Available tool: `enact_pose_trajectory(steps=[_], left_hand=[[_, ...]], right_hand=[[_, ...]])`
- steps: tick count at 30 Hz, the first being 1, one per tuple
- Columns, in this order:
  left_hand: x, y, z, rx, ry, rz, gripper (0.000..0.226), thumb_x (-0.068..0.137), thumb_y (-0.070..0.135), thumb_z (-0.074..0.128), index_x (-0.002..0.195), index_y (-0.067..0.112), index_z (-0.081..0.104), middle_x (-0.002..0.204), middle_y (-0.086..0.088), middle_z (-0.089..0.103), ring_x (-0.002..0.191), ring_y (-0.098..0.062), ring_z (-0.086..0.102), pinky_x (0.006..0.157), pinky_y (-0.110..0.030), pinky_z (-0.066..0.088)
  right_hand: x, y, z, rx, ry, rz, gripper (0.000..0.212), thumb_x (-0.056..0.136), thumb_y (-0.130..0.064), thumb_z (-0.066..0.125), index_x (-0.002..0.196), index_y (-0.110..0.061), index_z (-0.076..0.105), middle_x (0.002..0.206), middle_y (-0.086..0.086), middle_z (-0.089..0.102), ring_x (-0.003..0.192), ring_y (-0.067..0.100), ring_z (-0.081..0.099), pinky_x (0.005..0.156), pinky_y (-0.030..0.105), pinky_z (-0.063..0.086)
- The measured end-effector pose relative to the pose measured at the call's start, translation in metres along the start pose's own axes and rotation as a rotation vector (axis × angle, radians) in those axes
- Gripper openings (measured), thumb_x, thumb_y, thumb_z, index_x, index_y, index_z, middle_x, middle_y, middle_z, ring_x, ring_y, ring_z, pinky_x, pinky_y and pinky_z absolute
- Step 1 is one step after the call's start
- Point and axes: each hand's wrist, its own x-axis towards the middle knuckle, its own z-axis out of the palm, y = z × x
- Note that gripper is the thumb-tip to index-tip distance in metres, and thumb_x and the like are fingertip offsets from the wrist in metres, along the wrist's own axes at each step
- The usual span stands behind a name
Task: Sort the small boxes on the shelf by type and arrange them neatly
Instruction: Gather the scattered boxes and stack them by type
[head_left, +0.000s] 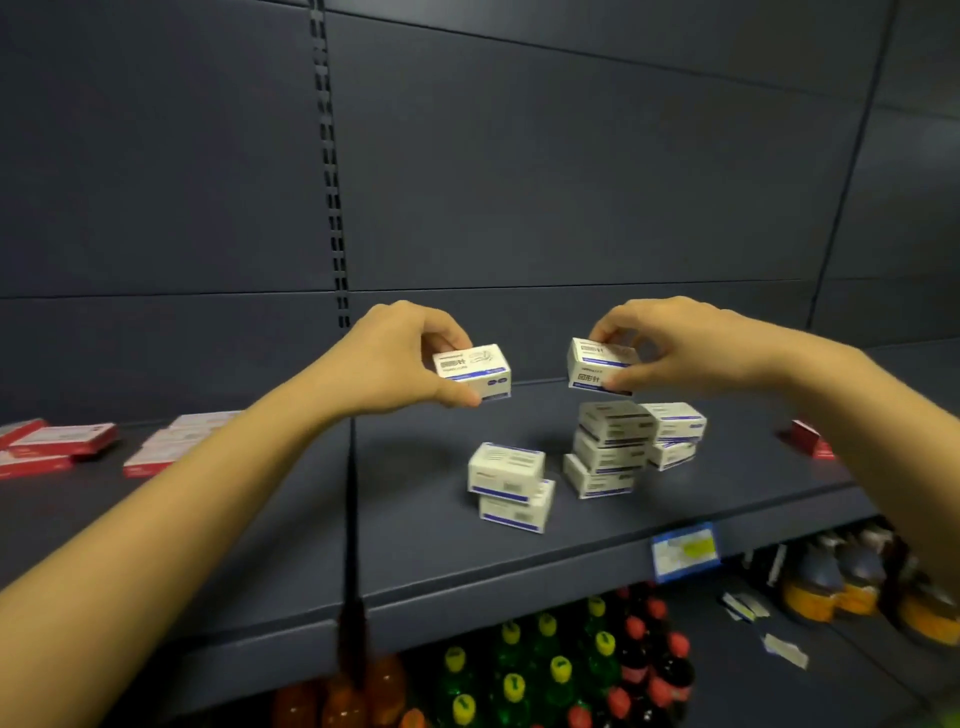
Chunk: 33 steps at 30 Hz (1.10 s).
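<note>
— Above the shelf (519, 551): left hand (395, 358) pinches one paper-clip box (474, 370), right hand (675, 343) pinches another (597, 364).
— Stacks?
— Three white-blue stacks (613, 452) directly below, untouched.

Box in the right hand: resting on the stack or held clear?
Held clear. The right hand pinches the box in its fingers, and a dark gap shows between its underside and the top of the stack.
</note>
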Motion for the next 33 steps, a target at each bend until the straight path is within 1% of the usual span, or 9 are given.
enact_pose_trajectory(steps=[4, 9, 13, 15, 17, 21, 24, 27, 33], left_hand=[[0.007, 0.054, 0.041, 0.006, -0.047, 0.021, 0.038, 0.061, 0.035, 0.082, 0.095, 0.025, 0.067, 0.091, 0.011, 0.071, 0.082, -0.003, 0.063, 0.073, -0.020, 0.051], [0.005, 0.089, 0.088, 0.083, -0.079, 0.030, 0.041, 0.061, 0.041, 0.081, 0.096, 0.027, 0.065, 0.092, 0.015, 0.066, 0.070, 0.004, 0.052, 0.064, -0.003, 0.039], [0.002, 0.099, 0.115, 0.121, -0.084, -0.038, 0.041, 0.059, 0.044, 0.081, 0.094, 0.029, 0.064, 0.092, 0.017, 0.065, 0.072, -0.002, 0.050, 0.067, -0.013, 0.040], [0.001, 0.100, 0.125, 0.213, -0.070, -0.075, 0.044, 0.061, 0.047, 0.078, 0.098, 0.031, 0.062, 0.086, 0.022, 0.056, 0.075, -0.003, 0.043, 0.071, -0.022, 0.036], [-0.001, 0.101, 0.134, 0.291, -0.058, -0.091, 0.046, 0.063, 0.050, 0.076, 0.102, 0.031, 0.060, 0.081, 0.023, 0.046, 0.077, -0.003, 0.038, 0.068, -0.021, 0.031], [-0.007, 0.100, 0.146, 0.326, -0.065, -0.119, 0.046, 0.066, 0.051, 0.073, 0.106, 0.030, 0.060, 0.084, 0.019, 0.045, 0.080, -0.002, 0.039, 0.063, -0.015, 0.029], [-0.012, 0.099, 0.150, 0.298, -0.049, -0.141, 0.045, 0.069, 0.051, 0.071, 0.108, 0.031, 0.059, 0.094, 0.015, 0.053, 0.087, -0.003, 0.044, 0.075, -0.020, 0.038], [-0.016, 0.098, 0.153, 0.290, -0.008, -0.130, 0.044, 0.072, 0.049, 0.068, 0.110, 0.029, 0.058, 0.113, 0.011, 0.058, 0.104, -0.007, 0.050, 0.088, -0.027, 0.044], [-0.020, 0.097, 0.153, 0.316, 0.087, -0.057, 0.040, 0.077, 0.053, 0.061, 0.107, 0.027, 0.060, 0.113, 0.011, 0.057, 0.105, -0.006, 0.051, 0.090, -0.027, 0.042]], right_hand=[[-0.024, 0.055, -0.001, 0.063, -0.007, -0.051, 0.035, 0.079, -0.042, 0.065, 0.111, -0.034, 0.053, 0.109, -0.013, 0.057, 0.100, 0.012, 0.054, 0.090, 0.044, 0.047], [-0.042, 0.105, 0.014, 0.119, -0.063, -0.100, 0.036, 0.076, -0.041, 0.067, 0.109, -0.037, 0.054, 0.107, -0.017, 0.057, 0.100, 0.006, 0.054, 0.091, 0.041, 0.048], [-0.045, 0.125, 0.034, 0.145, -0.101, -0.147, 0.037, 0.077, -0.039, 0.068, 0.112, -0.037, 0.053, 0.111, -0.018, 0.056, 0.102, 0.004, 0.051, 0.093, 0.040, 0.046], [-0.045, 0.129, 0.045, 0.117, -0.124, -0.166, 0.039, 0.079, -0.043, 0.065, 0.116, -0.038, 0.051, 0.118, -0.018, 0.054, 0.103, 0.002, 0.047, 0.095, 0.039, 0.044], [-0.043, 0.132, 0.055, 0.105, -0.152, -0.184, 0.042, 0.081, -0.044, 0.063, 0.120, -0.037, 0.049, 0.124, -0.017, 0.051, 0.104, 0.002, 0.045, 0.095, 0.037, 0.044], [-0.039, 0.132, 0.069, 0.113, -0.175, -0.204, 0.045, 0.083, -0.044, 0.062, 0.126, -0.037, 0.047, 0.131, -0.016, 0.048, 0.115, 0.007, 0.044, 0.092, 0.031, 0.041], [-0.035, 0.133, 0.074, 0.089, -0.195, -0.226, 0.047, 0.084, -0.045, 0.060, 0.128, -0.038, 0.045, 0.134, -0.015, 0.046, 0.118, 0.009, 0.043, 0.090, 0.029, 0.039], [-0.032, 0.134, 0.079, 0.072, -0.207, -0.244, 0.046, 0.084, -0.047, 0.059, 0.128, -0.038, 0.045, 0.135, -0.016, 0.045, 0.120, 0.009, 0.042, 0.089, 0.029, 0.038], [-0.030, 0.129, 0.080, 0.091, -0.176, -0.281, 0.044, 0.083, -0.048, 0.059, 0.126, -0.040, 0.047, 0.133, -0.020, 0.047, 0.122, 0.007, 0.043, 0.097, 0.032, 0.041]])
